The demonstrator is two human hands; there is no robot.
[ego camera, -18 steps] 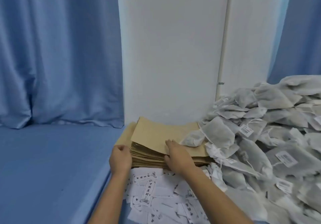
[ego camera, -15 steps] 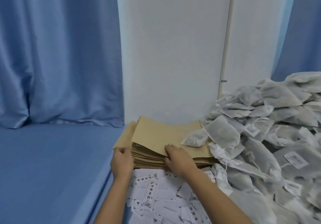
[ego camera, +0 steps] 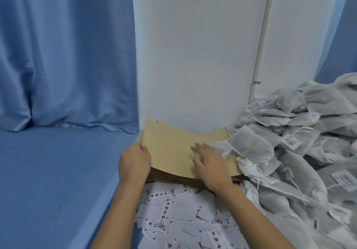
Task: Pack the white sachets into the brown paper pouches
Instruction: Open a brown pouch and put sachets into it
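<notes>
We are gripping the top brown pouch point(ego camera: 173, 148) by its edge in our left hand point(ego camera: 134, 164). Right of that grip, our right hand point(ego camera: 210, 164) is lying flat and unclenched, ideally pinning the stack point(ego camera: 166, 178).

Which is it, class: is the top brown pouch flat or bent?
Bent: the top brown pouch bows along its far edge; the left hand grips it.
</notes>
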